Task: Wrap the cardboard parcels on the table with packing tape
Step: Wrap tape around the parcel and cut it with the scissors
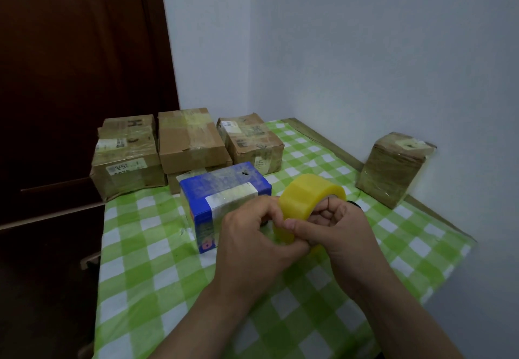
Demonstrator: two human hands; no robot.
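A yellow roll of packing tape (310, 197) is held above the table in front of me. My right hand (335, 225) grips it with fingers through the core. My left hand (254, 229) pinches at the roll's lower front edge, where a strip of tape (282, 233) hangs. Just behind my left hand lies a blue parcel (222, 193) with a white label. Several taped brown cardboard parcels (191, 141) stand at the table's far left, and one more brown parcel (391, 169) stands at the right by the wall.
The table has a green and white checked cloth (157, 269). A dark wooden door (78, 78) stands to the left, pale walls behind and to the right. A small dark object (354, 204) peeks out behind my right hand.
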